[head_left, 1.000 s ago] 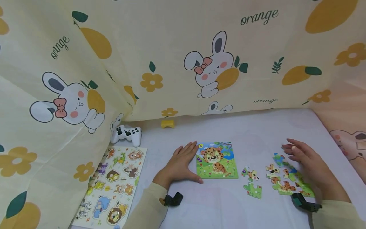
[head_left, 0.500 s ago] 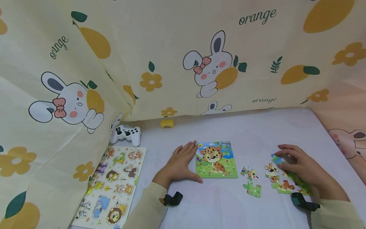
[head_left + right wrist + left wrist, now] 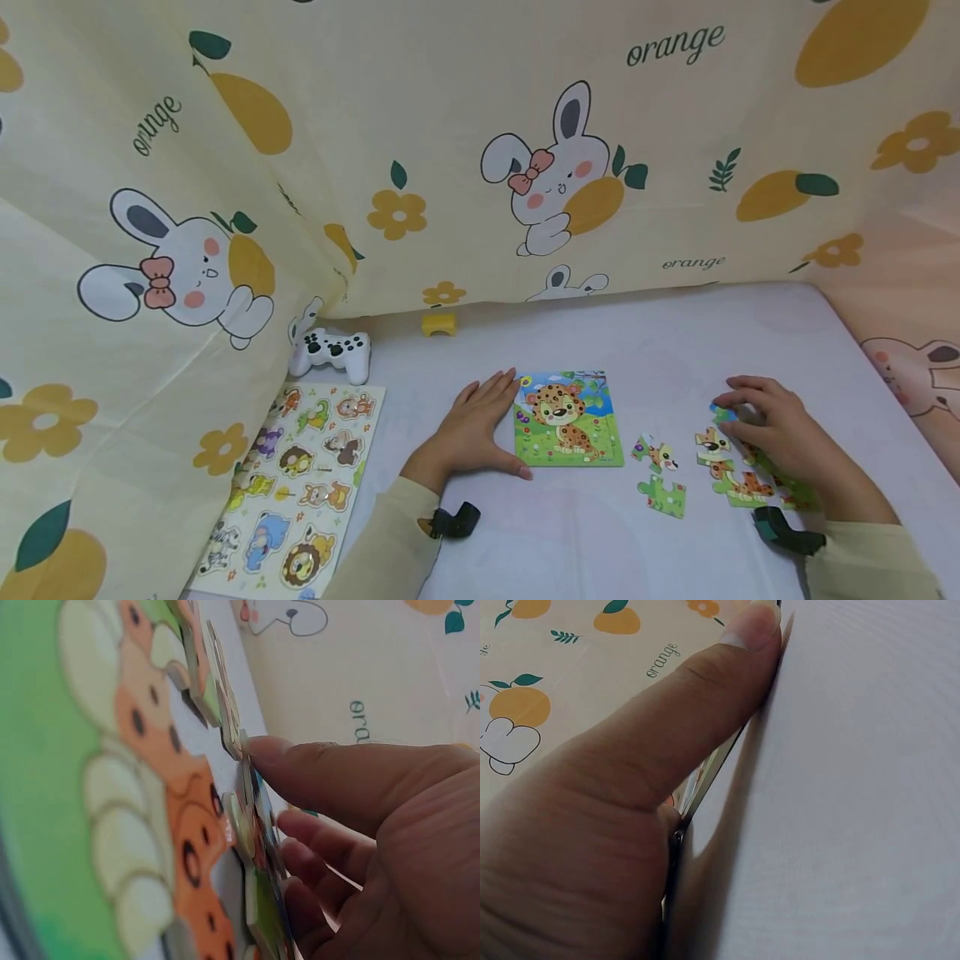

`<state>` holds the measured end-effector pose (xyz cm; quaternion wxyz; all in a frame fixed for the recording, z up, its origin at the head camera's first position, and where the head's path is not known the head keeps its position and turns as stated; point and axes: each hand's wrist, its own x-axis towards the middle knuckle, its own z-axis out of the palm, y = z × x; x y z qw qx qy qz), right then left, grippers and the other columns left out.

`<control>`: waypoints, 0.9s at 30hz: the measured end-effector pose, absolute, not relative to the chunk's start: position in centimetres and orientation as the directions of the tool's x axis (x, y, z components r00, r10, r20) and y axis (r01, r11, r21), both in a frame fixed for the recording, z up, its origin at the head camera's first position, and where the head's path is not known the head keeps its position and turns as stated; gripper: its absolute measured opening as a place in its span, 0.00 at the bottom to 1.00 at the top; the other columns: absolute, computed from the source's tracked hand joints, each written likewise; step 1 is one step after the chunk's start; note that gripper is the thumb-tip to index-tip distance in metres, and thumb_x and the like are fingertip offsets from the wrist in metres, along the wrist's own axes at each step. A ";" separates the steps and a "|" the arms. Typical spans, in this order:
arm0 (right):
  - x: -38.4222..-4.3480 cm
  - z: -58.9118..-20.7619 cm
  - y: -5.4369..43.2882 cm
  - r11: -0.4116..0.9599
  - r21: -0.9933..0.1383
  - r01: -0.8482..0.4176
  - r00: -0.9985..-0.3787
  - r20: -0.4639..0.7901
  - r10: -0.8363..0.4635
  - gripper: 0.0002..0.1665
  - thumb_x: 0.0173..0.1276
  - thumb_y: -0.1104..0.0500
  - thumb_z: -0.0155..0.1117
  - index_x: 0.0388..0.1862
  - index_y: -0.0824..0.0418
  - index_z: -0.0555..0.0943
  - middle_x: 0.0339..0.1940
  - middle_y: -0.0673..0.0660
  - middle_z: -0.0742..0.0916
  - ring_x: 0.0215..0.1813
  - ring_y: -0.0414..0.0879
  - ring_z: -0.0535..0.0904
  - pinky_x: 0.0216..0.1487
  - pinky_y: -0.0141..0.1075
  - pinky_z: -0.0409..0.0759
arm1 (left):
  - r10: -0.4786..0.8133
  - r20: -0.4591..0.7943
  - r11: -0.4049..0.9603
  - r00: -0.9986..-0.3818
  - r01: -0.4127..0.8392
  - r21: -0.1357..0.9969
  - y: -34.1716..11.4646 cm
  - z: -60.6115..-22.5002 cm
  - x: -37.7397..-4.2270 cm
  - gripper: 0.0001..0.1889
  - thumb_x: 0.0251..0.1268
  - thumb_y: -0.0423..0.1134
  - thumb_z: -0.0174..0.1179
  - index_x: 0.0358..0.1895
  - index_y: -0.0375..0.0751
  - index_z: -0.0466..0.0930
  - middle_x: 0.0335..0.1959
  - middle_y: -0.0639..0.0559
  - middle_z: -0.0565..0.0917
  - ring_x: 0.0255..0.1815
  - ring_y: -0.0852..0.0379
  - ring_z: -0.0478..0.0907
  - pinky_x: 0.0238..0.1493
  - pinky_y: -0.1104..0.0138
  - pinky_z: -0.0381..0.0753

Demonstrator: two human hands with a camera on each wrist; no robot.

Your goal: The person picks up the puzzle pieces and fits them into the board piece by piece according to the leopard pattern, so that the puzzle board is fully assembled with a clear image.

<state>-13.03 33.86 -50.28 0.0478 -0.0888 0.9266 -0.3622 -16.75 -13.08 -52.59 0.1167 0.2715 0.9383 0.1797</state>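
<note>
My left hand (image 3: 468,433) rests with spread fingers on the white table, its fingertips right at the left edge of a square leopard puzzle (image 3: 567,418). In the left wrist view, the thumb (image 3: 697,697) stretches straight along the tabletop. Over on the right, my right hand (image 3: 787,437) pinches a small blue puzzle piece (image 3: 722,412) between thumb and fingers. Below that hand lies a group of spotted and green puzzle pieces (image 3: 742,492), partly covered by it. The right wrist view shows a green-and-orange piece (image 3: 60,787) up close.
Between the leopard puzzle and the group lie a piece with part of a face (image 3: 662,458) and a green piece (image 3: 663,497). An animal sticker sheet (image 3: 296,483) is at left, below a white game controller (image 3: 333,354). A yellow block (image 3: 438,325) sits near the back curtain.
My right hand has come left and down to the group, and its thumb and fingers have closed on the blue puzzle piece. The left hand has stayed in place.
</note>
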 end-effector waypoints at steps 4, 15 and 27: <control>-13.1 -50.1 33.4 0.735 -0.668 -0.114 -0.983 -0.033 -0.182 0.18 0.76 0.67 0.72 0.60 0.72 0.83 0.74 0.79 0.68 0.74 0.84 0.55 0.67 0.84 0.59 | 0.552 -0.113 0.787 -0.826 0.471 0.399 -13.1 -52.6 -16.8 0.77 0.41 0.84 0.74 0.91 0.48 0.46 0.91 0.61 0.39 0.89 0.62 0.31 0.86 0.52 0.34; -12.9 -50.0 32.4 0.764 -0.645 -0.005 -0.998 -0.046 -0.045 0.24 0.83 0.57 0.69 0.70 0.66 0.79 0.48 0.61 0.83 0.45 0.54 0.73 0.36 0.36 0.73 | 0.557 -0.106 0.781 -0.823 0.476 0.404 -13.2 -52.8 -16.7 0.77 0.42 0.84 0.74 0.91 0.48 0.46 0.91 0.61 0.39 0.89 0.61 0.31 0.86 0.52 0.33; -12.4 -49.0 31.6 0.608 -0.787 0.103 -0.993 -0.041 0.115 0.25 0.87 0.48 0.63 0.70 0.64 0.78 0.51 0.62 0.81 0.44 0.52 0.76 0.34 0.30 0.83 | 0.552 -0.114 0.785 -0.826 0.468 0.407 -13.2 -52.6 -16.7 0.77 0.41 0.85 0.74 0.91 0.48 0.46 0.91 0.60 0.39 0.89 0.61 0.31 0.86 0.52 0.33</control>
